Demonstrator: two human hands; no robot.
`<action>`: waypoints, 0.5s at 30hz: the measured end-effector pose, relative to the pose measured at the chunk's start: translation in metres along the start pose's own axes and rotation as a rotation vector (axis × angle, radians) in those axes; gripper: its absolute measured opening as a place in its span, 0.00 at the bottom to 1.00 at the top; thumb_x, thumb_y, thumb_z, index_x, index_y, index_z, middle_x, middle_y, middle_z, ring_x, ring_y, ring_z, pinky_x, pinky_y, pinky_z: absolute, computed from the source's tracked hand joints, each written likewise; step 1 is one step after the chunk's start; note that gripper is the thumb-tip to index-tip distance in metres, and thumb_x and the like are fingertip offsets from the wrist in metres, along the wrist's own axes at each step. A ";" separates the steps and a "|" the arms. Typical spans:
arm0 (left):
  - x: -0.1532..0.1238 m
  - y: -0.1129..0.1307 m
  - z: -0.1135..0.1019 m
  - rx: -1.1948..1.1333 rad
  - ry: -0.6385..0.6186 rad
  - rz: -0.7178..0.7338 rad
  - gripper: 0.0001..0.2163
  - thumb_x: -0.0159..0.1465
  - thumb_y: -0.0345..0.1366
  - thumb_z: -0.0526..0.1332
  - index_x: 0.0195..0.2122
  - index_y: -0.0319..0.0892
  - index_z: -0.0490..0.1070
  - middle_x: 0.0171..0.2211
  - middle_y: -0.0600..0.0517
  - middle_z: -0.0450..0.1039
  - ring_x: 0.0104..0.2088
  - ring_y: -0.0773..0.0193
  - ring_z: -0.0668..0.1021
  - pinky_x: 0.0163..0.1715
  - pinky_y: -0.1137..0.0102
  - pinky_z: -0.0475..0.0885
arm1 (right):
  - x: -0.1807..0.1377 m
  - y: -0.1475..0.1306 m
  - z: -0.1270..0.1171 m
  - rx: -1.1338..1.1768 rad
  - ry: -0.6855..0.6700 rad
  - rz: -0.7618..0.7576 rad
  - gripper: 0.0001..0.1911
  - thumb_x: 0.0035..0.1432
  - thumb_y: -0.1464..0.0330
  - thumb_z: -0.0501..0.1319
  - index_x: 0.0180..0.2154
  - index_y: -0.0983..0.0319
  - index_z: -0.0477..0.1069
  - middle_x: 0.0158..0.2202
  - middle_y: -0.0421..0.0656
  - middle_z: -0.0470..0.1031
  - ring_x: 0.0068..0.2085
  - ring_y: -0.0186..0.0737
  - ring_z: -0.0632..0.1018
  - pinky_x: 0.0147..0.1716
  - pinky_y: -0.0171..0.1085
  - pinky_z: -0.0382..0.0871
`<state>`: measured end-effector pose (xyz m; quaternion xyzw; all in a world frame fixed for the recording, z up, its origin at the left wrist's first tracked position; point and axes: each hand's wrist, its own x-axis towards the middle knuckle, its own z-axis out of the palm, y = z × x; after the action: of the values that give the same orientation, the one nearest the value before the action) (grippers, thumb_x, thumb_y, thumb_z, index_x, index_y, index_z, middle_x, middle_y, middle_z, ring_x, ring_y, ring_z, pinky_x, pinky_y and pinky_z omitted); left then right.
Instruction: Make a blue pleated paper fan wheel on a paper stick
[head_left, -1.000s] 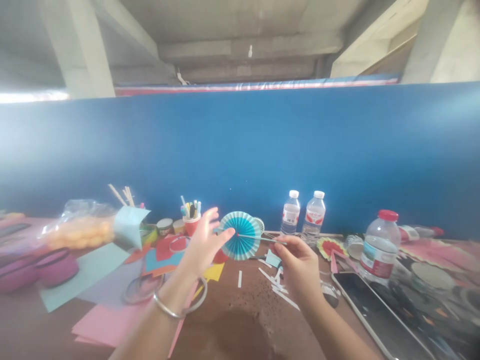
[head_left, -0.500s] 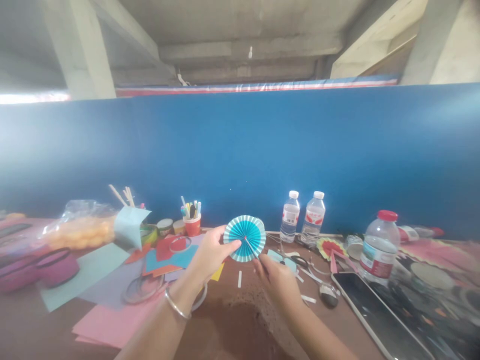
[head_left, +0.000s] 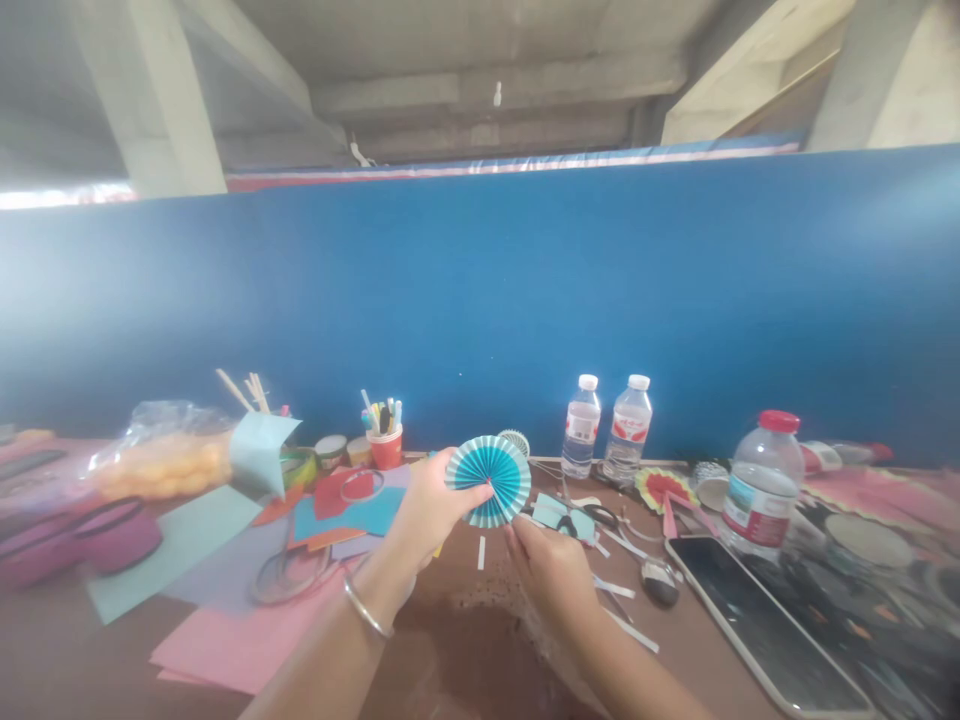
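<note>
A round pleated paper fan (head_left: pixel 487 465), bright blue with a pale striped rim, is held up over the table. My left hand (head_left: pixel 435 502) pinches it from the left, the thumb lying across the face near the centre. At the lower right edge of the fan, the curled fingers of my right hand (head_left: pixel 551 558) close on it; their tips are partly hidden. Behind the upper right rim shows a smaller pale pleated piece (head_left: pixel 515 440). A narrow white paper strip (head_left: pixel 481 553) lies on the table below the fan.
Coloured paper sheets (head_left: pixel 217 640) and a red cup of pens (head_left: pixel 386 448) are to the left. Right of my hands are two water bottles (head_left: pixel 581 430), scissors (head_left: pixel 600 515), a brush (head_left: pixel 660 582), a phone (head_left: pixel 765 620) and a larger red-capped bottle (head_left: pixel 763 485). A blue partition (head_left: pixel 480 290) stands behind.
The fan has turned slightly, and a pale pleated piece now shows behind its upper right. My right hand has shifted slightly down and left. More white strips show beside it.
</note>
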<state>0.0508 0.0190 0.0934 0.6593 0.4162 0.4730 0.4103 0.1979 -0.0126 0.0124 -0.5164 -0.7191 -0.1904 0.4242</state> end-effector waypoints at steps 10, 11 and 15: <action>0.001 -0.005 0.005 0.097 0.148 0.096 0.14 0.51 0.37 0.62 0.39 0.40 0.69 0.34 0.49 0.75 0.35 0.58 0.76 0.37 0.65 0.69 | 0.003 0.003 -0.006 0.051 -0.006 0.224 0.19 0.58 0.61 0.53 0.49 0.63 0.64 0.32 0.45 0.77 0.31 0.42 0.76 0.25 0.34 0.61; 0.001 -0.004 0.005 0.099 0.159 0.094 0.15 0.51 0.37 0.62 0.40 0.40 0.69 0.33 0.49 0.75 0.35 0.58 0.76 0.37 0.65 0.69 | 0.003 0.004 -0.006 0.082 0.021 0.230 0.18 0.58 0.63 0.52 0.49 0.63 0.64 0.33 0.46 0.76 0.32 0.42 0.76 0.27 0.35 0.62; 0.001 -0.004 0.005 0.136 0.168 0.101 0.14 0.50 0.37 0.63 0.38 0.40 0.70 0.31 0.50 0.75 0.33 0.59 0.76 0.34 0.66 0.69 | 0.006 0.007 -0.010 0.217 0.110 0.104 0.09 0.59 0.69 0.52 0.39 0.61 0.68 0.34 0.45 0.74 0.36 0.42 0.73 0.35 0.38 0.63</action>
<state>0.0554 0.0207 0.0887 0.6639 0.4464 0.5174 0.3039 0.2077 -0.0137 0.0217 -0.4929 -0.6833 -0.1171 0.5258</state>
